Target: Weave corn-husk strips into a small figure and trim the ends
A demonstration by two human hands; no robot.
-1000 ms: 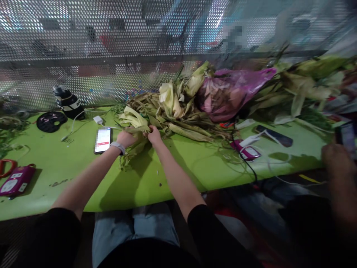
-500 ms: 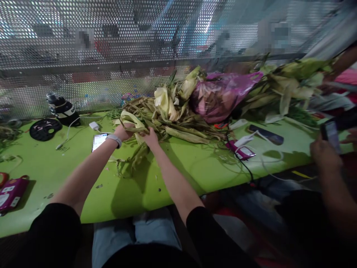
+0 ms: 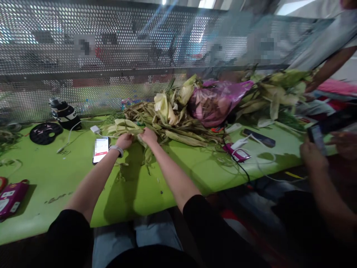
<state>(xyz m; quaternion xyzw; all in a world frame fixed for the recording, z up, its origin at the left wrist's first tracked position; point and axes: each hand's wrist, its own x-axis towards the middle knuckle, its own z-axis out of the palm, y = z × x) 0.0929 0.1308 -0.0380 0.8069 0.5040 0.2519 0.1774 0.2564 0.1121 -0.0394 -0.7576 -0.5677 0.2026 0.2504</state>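
Both my hands reach to the near edge of a pile of corn husks point(image 3: 167, 119) on a green table point(image 3: 69, 178). My left hand point(image 3: 124, 140), with a white wristband, is closed on a bundle of pale green husks point(image 3: 122, 127) that lies flat to the left. My right hand point(image 3: 148, 136) is closed on darker husk strips point(image 3: 147, 154) that hang down toward me. The two hands sit close together, a few centimetres apart.
A lit phone point(image 3: 100, 148) lies left of my left hand, with a charger and cable point(image 3: 95, 129) behind. A purple plastic bag point(image 3: 216, 102) sits in the pile. Another person's hands point(image 3: 314, 156) hold a phone at right. A perforated metal screen point(image 3: 111, 74) backs the table.
The pale husk bundle, raised half a second ago, now lies flat and stretched to the left. My hands stayed at the pile's edge; the view tilted up slightly.
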